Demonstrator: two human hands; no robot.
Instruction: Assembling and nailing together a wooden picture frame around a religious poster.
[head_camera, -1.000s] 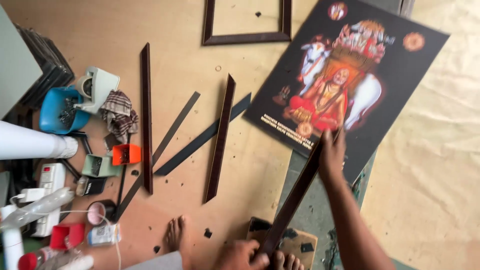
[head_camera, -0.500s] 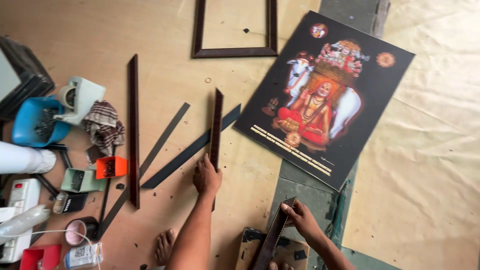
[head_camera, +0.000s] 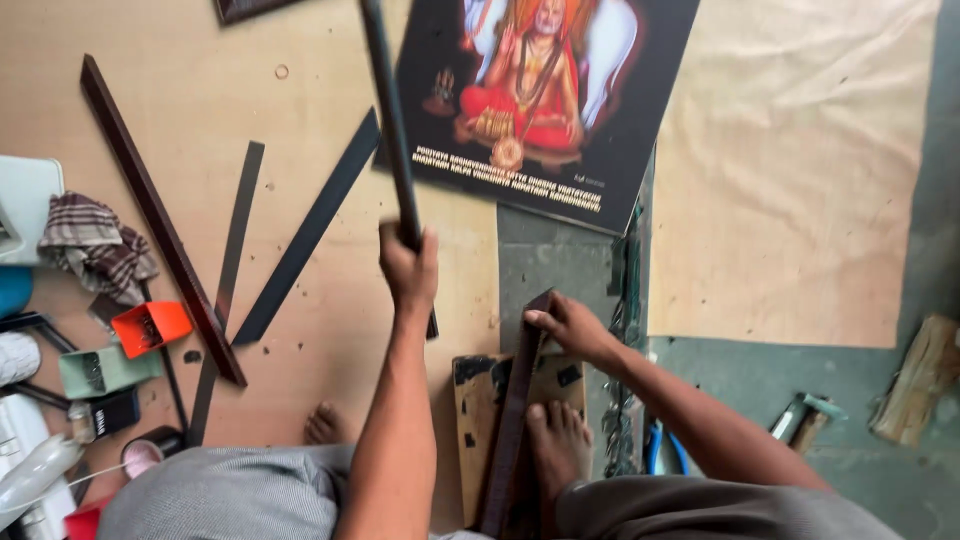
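My left hand (head_camera: 407, 268) grips a long dark frame moulding strip (head_camera: 388, 110), lifted off the plywood floor and blurred, reaching up toward the top edge. My right hand (head_camera: 567, 326) rests on the top end of a second dark moulding strip (head_camera: 510, 430). That strip lies along a small wooden block (head_camera: 468, 400), and my bare foot (head_camera: 557, 445) presses on the block beside it. A large dark-bordered poster of a seated figure in red (head_camera: 545, 90) lies flat just beyond both hands.
More dark strips (head_camera: 160, 215) (head_camera: 312, 228) lie on the plywood at left. A checked cloth (head_camera: 95, 245), an orange box (head_camera: 150, 327) and small tools clutter the left edge. A hammer (head_camera: 800, 418) and a wood piece (head_camera: 915, 378) lie at right.
My left hand has picked up the moulding strip it was touching and raised it. My right hand has moved up to the top end of the strip on the block. The camera has shifted closer.
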